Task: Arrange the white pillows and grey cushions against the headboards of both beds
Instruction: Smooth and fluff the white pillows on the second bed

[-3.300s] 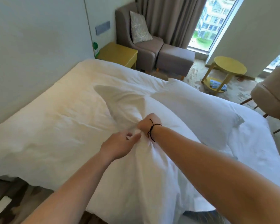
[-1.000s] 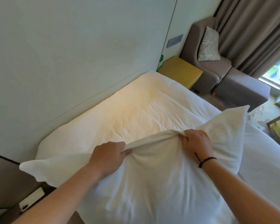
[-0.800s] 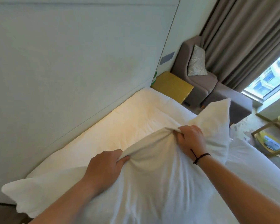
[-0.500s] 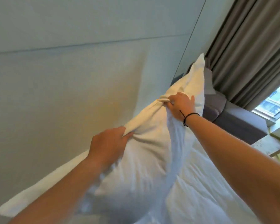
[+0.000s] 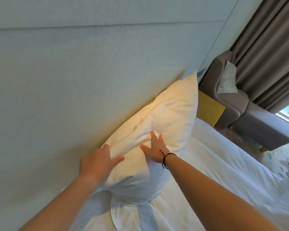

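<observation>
A white pillow point(image 5: 165, 124) stands on the bed point(image 5: 223, 172) and leans on the soft wall point(image 5: 73, 80) behind it. The left hand point(image 5: 97, 162) holds the pillow's top edge, with fingers bent over it. The right hand point(image 5: 155, 147) lies flat on the pillow's front, fingers straight and spread. A grey chair point(image 5: 232, 100) sits by the curtain point(image 5: 270, 52).
</observation>
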A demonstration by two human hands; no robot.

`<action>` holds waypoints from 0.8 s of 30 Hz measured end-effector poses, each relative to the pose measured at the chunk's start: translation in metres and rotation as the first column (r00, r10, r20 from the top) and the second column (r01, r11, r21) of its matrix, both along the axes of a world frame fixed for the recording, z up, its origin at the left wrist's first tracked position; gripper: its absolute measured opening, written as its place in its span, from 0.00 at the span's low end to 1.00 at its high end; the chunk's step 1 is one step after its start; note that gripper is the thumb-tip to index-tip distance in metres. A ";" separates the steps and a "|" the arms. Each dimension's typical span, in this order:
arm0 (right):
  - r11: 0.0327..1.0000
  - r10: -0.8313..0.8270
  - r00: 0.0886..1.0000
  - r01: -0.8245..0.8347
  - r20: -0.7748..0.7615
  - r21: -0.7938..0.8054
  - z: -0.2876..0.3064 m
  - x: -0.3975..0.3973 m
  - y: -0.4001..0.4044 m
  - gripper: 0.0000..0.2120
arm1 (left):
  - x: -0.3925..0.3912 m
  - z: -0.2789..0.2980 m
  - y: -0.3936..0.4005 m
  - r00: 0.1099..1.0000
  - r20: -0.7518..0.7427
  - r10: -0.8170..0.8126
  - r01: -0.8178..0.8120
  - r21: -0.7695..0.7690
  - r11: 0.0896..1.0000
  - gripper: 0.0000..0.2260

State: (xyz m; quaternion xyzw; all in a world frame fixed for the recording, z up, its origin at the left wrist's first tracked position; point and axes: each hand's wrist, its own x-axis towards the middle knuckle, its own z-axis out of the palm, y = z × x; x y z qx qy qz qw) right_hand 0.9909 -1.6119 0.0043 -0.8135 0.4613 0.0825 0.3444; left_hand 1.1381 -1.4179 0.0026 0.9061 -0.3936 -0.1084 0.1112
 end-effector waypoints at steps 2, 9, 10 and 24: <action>0.999 0.018 0.999 -0.019 0.030 0.037 0.003 -0.010 -0.001 0.42 | 0.005 0.008 -0.002 1.000 0.005 -0.015 0.015 -0.001 1.000 0.27; 0.957 0.287 0.949 -0.290 -0.128 -0.002 0.009 -0.062 0.017 0.41 | 0.002 0.033 -0.017 0.992 0.129 0.011 -0.004 -0.058 0.998 0.18; 0.954 0.299 0.943 -0.301 -0.144 0.005 0.008 -0.074 0.019 0.42 | -0.008 0.033 -0.021 0.989 0.147 0.003 0.006 -0.066 0.998 0.20; 0.836 -0.532 0.847 0.529 -0.023 0.146 -0.038 -0.450 0.098 0.38 | -0.351 -0.042 -0.049 0.685 -0.292 -0.668 0.706 0.038 0.707 0.24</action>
